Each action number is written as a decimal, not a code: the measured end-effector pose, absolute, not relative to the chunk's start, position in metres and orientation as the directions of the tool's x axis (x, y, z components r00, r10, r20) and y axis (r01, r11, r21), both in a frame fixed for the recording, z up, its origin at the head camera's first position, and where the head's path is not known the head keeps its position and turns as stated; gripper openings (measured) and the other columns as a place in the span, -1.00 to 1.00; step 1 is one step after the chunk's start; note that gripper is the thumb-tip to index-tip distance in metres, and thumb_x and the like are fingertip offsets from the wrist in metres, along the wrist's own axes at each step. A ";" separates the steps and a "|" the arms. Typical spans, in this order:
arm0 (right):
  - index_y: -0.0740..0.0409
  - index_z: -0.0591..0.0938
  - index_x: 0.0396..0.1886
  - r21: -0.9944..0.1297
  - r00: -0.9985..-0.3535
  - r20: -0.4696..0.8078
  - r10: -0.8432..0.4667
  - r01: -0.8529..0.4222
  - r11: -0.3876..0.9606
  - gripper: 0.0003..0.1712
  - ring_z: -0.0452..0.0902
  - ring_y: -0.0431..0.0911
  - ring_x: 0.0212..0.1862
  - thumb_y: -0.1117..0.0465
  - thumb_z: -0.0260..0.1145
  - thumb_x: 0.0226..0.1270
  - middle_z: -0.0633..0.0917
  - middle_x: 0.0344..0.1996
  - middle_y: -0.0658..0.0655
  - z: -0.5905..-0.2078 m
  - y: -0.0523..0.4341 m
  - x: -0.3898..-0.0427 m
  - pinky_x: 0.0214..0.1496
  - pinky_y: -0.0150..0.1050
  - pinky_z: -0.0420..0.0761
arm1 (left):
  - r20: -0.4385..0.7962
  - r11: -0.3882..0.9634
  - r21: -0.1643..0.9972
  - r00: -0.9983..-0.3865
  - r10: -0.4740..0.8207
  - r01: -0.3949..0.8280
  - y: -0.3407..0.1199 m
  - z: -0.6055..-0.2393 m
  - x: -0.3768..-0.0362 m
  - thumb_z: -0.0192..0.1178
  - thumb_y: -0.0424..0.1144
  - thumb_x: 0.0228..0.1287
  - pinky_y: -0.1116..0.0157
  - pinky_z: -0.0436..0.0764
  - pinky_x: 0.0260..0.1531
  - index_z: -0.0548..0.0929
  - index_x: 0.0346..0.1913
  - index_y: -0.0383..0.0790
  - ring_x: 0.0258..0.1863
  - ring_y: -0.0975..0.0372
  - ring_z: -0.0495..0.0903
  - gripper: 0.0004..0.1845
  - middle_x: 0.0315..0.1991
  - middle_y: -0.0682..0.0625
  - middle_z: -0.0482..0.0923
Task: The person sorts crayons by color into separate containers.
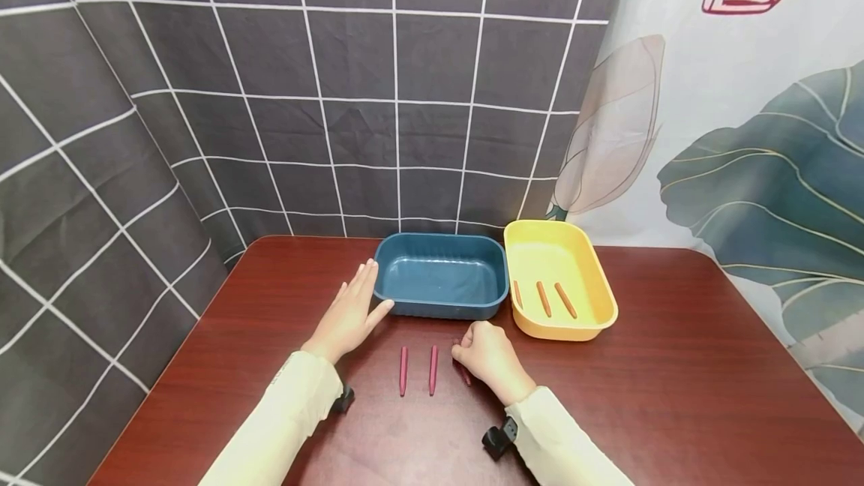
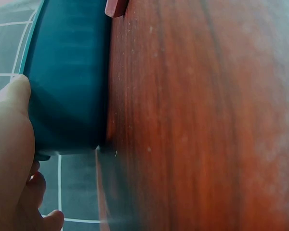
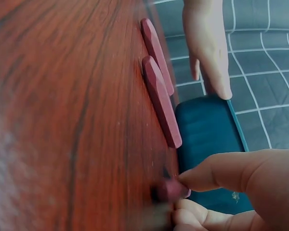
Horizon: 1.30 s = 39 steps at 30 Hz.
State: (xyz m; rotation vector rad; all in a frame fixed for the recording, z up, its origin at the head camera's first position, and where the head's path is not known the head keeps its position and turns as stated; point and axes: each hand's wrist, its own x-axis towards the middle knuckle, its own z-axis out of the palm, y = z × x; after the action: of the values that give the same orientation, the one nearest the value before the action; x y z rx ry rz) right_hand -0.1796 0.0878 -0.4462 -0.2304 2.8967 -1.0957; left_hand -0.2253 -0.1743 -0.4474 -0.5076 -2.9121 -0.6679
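Note:
My right hand (image 1: pixel 491 357) pinches a dark-red crayon (image 1: pixel 463 375) between thumb and fingers, just above or on the table; its near end (image 3: pixel 171 190) looks blurred in the right wrist view. To the left lie two more dark-red crayons (image 1: pixel 433 370), (image 1: pixel 403 370), side by side on the wood. My left hand (image 1: pixel 347 313) touches the left end of a blue bin (image 1: pixel 442 311), fingers straight along its side and thumb at the front left corner. In the left wrist view the thumb (image 2: pixel 17 96) rests at the bin's rim.
A yellow bin (image 1: pixel 597 276) stands against the blue bin's right end, holding three orange crayons (image 1: pixel 544 299). Both bins sit towards the back of the red-brown table (image 1: pixel 675 366). A dark gridded cloth (image 1: pixel 351 126) and a leaf-patterned one (image 1: pixel 763 193) hang behind.

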 end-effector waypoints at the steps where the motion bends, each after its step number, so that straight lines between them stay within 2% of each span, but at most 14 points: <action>1: 0.09 0.50 -0.77 -0.662 -0.989 0.021 -0.148 -0.125 0.739 -0.67 0.38 -0.21 -0.67 0.34 0.38 0.09 0.42 -0.87 -0.11 -0.446 0.088 -0.180 -0.54 -0.30 0.41 | 0.178 0.847 0.406 -0.939 0.295 0.344 -0.174 -0.447 -0.226 0.11 0.07 0.51 -0.20 0.05 0.48 0.00 0.59 -0.41 0.58 -0.13 -0.03 -0.12 0.60 -0.26 -0.03; 6: 0.11 0.55 -0.65 -0.695 -0.990 0.036 -0.136 -0.123 0.709 -0.78 0.43 -0.20 -0.70 0.32 0.36 0.12 0.50 -0.82 -0.07 -0.446 0.090 -0.178 -0.52 -0.27 0.48 | 0.173 0.849 0.404 -0.940 0.295 0.341 -0.174 -0.447 -0.225 0.09 0.08 0.52 -0.19 0.05 0.48 0.00 0.59 -0.42 0.58 -0.12 -0.03 -0.12 0.60 -0.27 -0.03; 16: 0.14 0.60 -0.53 -0.788 -0.991 0.043 -0.130 -0.114 0.605 -0.85 0.50 -0.25 -0.59 0.32 0.39 0.18 0.62 -0.68 -0.06 -0.444 0.095 -0.177 -0.42 -0.31 0.52 | 0.164 0.854 0.397 -0.942 0.294 0.335 -0.174 -0.447 -0.225 0.07 0.10 0.53 -0.19 0.06 0.48 -0.01 0.59 -0.41 0.59 -0.12 -0.03 -0.12 0.60 -0.26 -0.03; 24: 0.28 0.69 -0.41 -0.888 -0.986 -0.009 -0.167 -0.068 0.454 -0.94 0.51 -0.24 -0.60 0.36 0.37 0.26 0.70 -0.61 0.06 -0.447 0.099 -0.181 -0.54 -0.33 0.56 | 0.169 0.851 0.400 -0.940 0.295 0.339 -0.175 -0.447 -0.224 0.09 0.09 0.52 -0.19 0.07 0.47 -0.01 0.59 -0.41 0.58 -0.13 -0.03 -0.11 0.60 -0.27 -0.02; 30: 0.46 0.66 -0.26 -0.970 -0.970 -0.064 -0.236 0.005 0.245 -0.86 0.61 -0.20 -0.52 0.40 0.31 0.28 0.74 -0.47 0.23 -0.440 0.100 -0.184 -0.37 -0.22 0.74 | 0.167 0.852 0.400 -0.941 0.295 0.339 -0.175 -0.447 -0.224 0.08 0.10 0.52 -0.19 0.07 0.47 -0.02 0.60 -0.40 0.58 -0.13 -0.03 -0.11 0.60 -0.26 -0.03; 35: 0.60 0.56 -0.10 -0.993 -0.941 -0.112 -0.319 0.094 0.073 -0.74 0.68 -0.15 -0.41 0.40 0.24 0.39 0.75 -0.34 0.33 -0.432 0.102 -0.187 -0.28 -0.26 0.74 | 0.174 0.850 0.406 -0.941 0.289 0.336 -0.175 -0.448 -0.224 0.07 0.11 0.52 -0.18 0.07 0.48 -0.02 0.60 -0.39 0.58 -0.12 -0.02 -0.11 0.61 -0.25 -0.02; 39: 0.66 0.51 -0.01 -0.993 -0.923 -0.106 -0.370 0.116 -0.005 -0.67 0.71 -0.09 -0.32 0.38 0.21 0.44 0.74 -0.29 0.33 -0.426 0.103 -0.191 -0.21 -0.25 0.75 | 0.178 0.847 0.409 -0.940 0.290 0.339 -0.175 -0.447 -0.224 0.09 0.09 0.52 -0.19 0.06 0.47 -0.02 0.60 -0.39 0.58 -0.13 -0.01 -0.11 0.60 -0.26 -0.02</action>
State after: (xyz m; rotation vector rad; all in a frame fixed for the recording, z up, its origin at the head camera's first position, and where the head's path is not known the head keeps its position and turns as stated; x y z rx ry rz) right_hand -0.1909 0.1035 -0.4256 -0.2634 1.9406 -1.9935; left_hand -0.2241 -0.1750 -0.4466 -0.4977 -2.9132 -0.6752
